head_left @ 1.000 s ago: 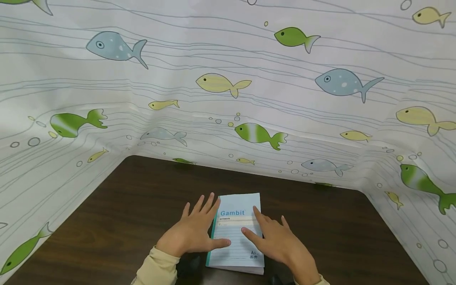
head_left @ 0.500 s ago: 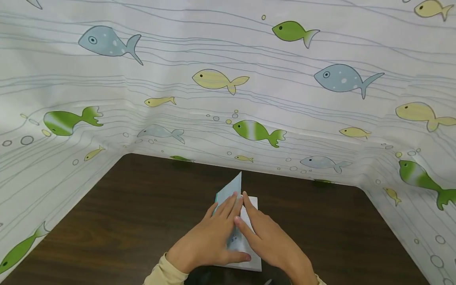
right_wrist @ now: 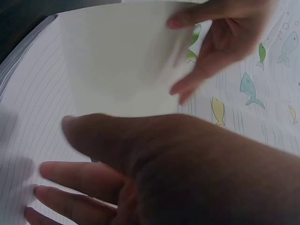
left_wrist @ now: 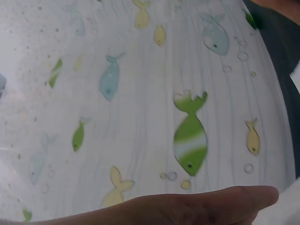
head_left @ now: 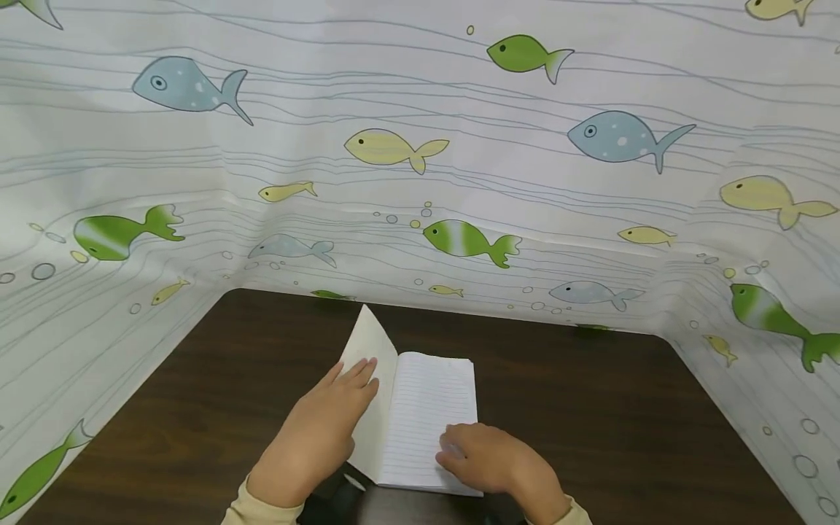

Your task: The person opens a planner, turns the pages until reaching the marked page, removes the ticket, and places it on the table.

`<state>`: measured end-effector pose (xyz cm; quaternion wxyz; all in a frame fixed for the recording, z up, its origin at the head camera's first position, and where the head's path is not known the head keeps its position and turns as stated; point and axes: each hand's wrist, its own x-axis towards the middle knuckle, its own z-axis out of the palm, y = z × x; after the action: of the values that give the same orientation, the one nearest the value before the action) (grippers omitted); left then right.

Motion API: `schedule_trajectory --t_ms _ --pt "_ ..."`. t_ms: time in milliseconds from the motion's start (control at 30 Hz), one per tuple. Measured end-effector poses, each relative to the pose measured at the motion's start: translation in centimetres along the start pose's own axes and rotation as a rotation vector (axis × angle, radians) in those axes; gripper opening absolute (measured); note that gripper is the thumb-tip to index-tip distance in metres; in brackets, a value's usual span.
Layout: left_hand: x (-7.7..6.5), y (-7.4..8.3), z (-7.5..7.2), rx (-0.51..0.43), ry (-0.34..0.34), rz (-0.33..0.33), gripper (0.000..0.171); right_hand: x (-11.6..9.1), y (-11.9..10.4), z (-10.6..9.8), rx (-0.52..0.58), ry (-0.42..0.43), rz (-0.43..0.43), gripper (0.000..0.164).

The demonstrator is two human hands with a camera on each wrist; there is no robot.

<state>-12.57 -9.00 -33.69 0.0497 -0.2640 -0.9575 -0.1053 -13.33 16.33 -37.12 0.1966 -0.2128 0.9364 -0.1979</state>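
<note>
A notebook with ruled pages (head_left: pixel 426 415) lies on the dark wooden table, its front cover (head_left: pixel 377 415) standing tilted up to the left. My left hand (head_left: pixel 311 430) is at the cover's free edge, fingers lying over its pale inner face. In the right wrist view, the left hand's (right_wrist: pixel 229 42) thumb and fingertips overlap that edge of the cover (right_wrist: pixel 117 56). My right hand (head_left: pixel 502 459), fingers loosely bent, is over the lower right of the first page. Seen close in the right wrist view, the right hand (right_wrist: pixel 187 164) has its thumb apart from its fingers.
Dark wood tabletop (head_left: pixel 590 408) surrounds the notebook. A white fish-patterned sheet (head_left: pixel 295 160) rises along the table's back and both sides. Dark items (head_left: pixel 335 496) show near my left wrist at the front.
The closed notebook's cover has been lifted from the right and swung over to the left, baring a ruled page. My left hand moved left with it; my right hand drew back toward me.
</note>
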Motion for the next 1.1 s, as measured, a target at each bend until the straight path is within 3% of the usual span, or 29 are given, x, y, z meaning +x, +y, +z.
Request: schedule_trajectory --t_ms 100,233,333,433,567,667,833,967,1100 --pt "-0.1 -0.9 0.9 -0.093 -0.091 -0.094 0.057 0.2 0.4 0.4 0.001 0.003 0.014 0.050" --pt "0.2 -0.8 2.7 -0.201 -0.210 -0.202 0.050 0.4 0.7 0.6 0.006 0.017 -0.001 0.050" --pt "0.5 0.0 4.5 -0.221 -0.276 -0.224 0.058 0.6 1.1 0.6 0.032 0.033 -0.036 0.047" --pt "0.4 0.7 6.3 -0.217 -0.303 -0.198 0.070 1.2 1.8 0.8 0.082 0.050 -0.106 0.043" --pt "0.0 0.9 8.2 -0.176 -0.273 -0.123 0.080 2.4 3.3 1.6 0.148 0.129 -0.183 0.037" --pt "-0.4 0.5 9.4 -0.144 -0.219 -0.037 0.088 3.5 4.7 2.6 0.219 0.244 -0.216 0.031" --pt "-0.9 -0.3 10.9 -0.166 -0.145 0.097 0.102 4.2 7.2 4.8 0.436 0.458 -0.209 0.026" --pt "-0.9 -0.9 11.9 -0.192 -0.062 0.128 0.105 4.3 8.0 5.4 0.556 0.600 -0.170 0.031" --pt "-1.0 -1.1 12.9 -0.208 0.043 0.123 0.109 4.2 8.3 5.4 0.544 0.631 -0.085 0.051"
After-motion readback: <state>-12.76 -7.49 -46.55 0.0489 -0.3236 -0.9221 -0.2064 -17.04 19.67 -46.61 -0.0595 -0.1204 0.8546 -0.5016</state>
